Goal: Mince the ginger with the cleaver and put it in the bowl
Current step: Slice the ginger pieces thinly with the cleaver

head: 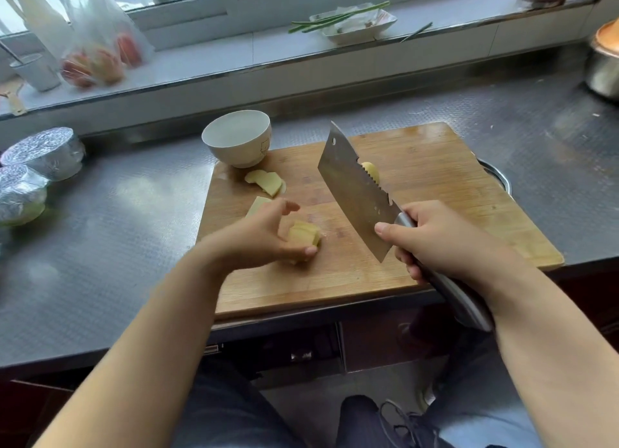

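Dark speckled tabletop (134, 219). On it: wooden board (418, 186) at centre, overhanging near edge; two foil-wrapped tubs (43, 152) left; steel pot (603, 72) far right.

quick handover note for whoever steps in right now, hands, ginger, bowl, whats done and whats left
Left hand: gripping a stack of ginger slices on the cutting board.
Right hand: holding the cleaver raised, blade tilted, one slice stuck to its far side.
More slices lie loose near the bowl, which sits at the board's back left corner and looks empty.
Done: ginger sliced.
Left: mince it, move it into the bowl.
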A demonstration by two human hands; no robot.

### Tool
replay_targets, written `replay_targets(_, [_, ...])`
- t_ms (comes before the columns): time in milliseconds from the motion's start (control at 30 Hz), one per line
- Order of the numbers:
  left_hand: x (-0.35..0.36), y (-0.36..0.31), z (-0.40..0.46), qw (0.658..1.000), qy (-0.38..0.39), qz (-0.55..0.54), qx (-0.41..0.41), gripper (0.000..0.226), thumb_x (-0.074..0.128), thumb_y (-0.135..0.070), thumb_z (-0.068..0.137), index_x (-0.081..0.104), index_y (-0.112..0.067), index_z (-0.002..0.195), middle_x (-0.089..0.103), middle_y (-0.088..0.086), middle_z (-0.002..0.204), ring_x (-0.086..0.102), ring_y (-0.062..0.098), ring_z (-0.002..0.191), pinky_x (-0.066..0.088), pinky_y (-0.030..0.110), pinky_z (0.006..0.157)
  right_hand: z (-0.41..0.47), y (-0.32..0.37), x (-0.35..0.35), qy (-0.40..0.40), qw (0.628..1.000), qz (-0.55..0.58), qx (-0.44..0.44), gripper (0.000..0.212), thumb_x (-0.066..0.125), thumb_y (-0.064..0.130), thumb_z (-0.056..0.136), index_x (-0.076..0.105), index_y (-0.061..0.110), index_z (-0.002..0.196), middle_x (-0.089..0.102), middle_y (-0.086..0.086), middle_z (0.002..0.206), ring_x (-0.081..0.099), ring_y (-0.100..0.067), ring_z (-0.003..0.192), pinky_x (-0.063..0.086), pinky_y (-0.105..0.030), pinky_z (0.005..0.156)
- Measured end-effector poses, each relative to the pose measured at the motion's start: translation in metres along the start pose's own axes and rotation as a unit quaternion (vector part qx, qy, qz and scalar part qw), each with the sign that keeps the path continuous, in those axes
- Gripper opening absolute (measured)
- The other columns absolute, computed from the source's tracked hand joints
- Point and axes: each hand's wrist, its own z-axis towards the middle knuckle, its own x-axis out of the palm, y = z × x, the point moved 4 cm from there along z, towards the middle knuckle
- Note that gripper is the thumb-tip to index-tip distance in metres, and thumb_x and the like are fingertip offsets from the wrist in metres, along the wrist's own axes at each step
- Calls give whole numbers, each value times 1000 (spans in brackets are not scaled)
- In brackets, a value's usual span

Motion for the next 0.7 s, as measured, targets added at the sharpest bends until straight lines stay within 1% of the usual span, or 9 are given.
replay_targets(100, [1, 10, -8, 996, 68, -47, 27, 81, 77, -8, 79, 36, -42, 140, 51, -5, 120, 62, 8, 86, 56, 31, 85, 0, 1, 5, 14, 1000, -4, 8, 19, 57, 26, 98, 56, 14, 83, 52, 0, 52, 49, -15, 41, 43, -27, 46])
replay_targets(133, [4, 13, -8, 996, 67, -47, 38, 81, 73, 1, 80, 38, -44, 138, 46, -6, 119, 63, 14, 83, 57, 33, 83, -1, 2, 7, 20, 1000, -6, 10, 19, 57, 27, 98, 57, 14, 84, 53, 0, 53, 50, -15, 41, 43, -27, 47])
replay_targets(200, [7, 15, -6, 996, 39, -28, 71, 80, 68, 5, 79, 41, -45, 135, 33, -10, 130, 63, 21, 88, 57, 35, 81, -2, 3, 9, 29, 999, -13, 13, 19, 57, 27, 98, 57, 13, 86, 53, -1, 54, 50, -15, 43, 44, -27, 46])
replay_targets(300, [10, 17, -2, 992, -13, 40, 123, 76, 73, -8, 79, 38, -46, 135, 28, -14, 133, 61, 12, 88, 56, 30, 83, -3, 5, 11, 36, 999, -18, 17, 18, 57, 28, 98, 58, 12, 90, 53, -2, 56, 50, -14, 43, 45, -27, 46])
replay_targets(400, [7, 14, 1, 977, -41, 135, 159, 73, 75, -28, 80, 33, -45, 138, 35, -17, 129, 53, 1, 101, 49, 26, 90, -5, 6, 9, 34, 999, -32, 19, 19, 56, 29, 98, 58, 13, 89, 53, -2, 58, 51, -13, 43, 45, -27, 46])
replay_targets(467, [6, 14, 3, 976, -35, 143, 163, 71, 75, -32, 80, 35, -40, 138, 47, -16, 126, 52, 2, 103, 47, 27, 93, -6, 7, 7, 31, 999, -40, 17, 20, 56, 29, 98, 57, 12, 88, 53, -2, 58, 51, -13, 43, 45, -26, 46])
replay_targets(533, [8, 13, 4, 976, -43, 140, 162, 68, 74, -32, 79, 38, -37, 137, 52, -14, 121, 54, 3, 98, 48, 28, 91, -6, 7, 6, 33, 998, -39, 19, 20, 56, 29, 99, 57, 11, 89, 53, -2, 57, 51, -13, 42, 45, -27, 46])
replay_targets(633, [15, 11, 8, 969, -97, 163, 161, 68, 72, -38, 78, 39, -31, 137, 54, -12, 122, 54, 3, 96, 48, 29, 91, -6, 8, 4, 42, 998, -26, 30, 20, 56, 29, 99, 57, 13, 88, 52, -2, 58, 50, -13, 43, 45, -26, 45])
replay_targets(700, [20, 7, 10, 962, -147, 186, 135, 72, 72, -42, 79, 36, -26, 140, 55, -6, 128, 54, 10, 107, 45, 29, 93, -4, 7, 4, 48, 998, -20, 36, 20, 56, 28, 99, 55, 12, 87, 51, -3, 58, 49, -13, 42, 44, -24, 43])
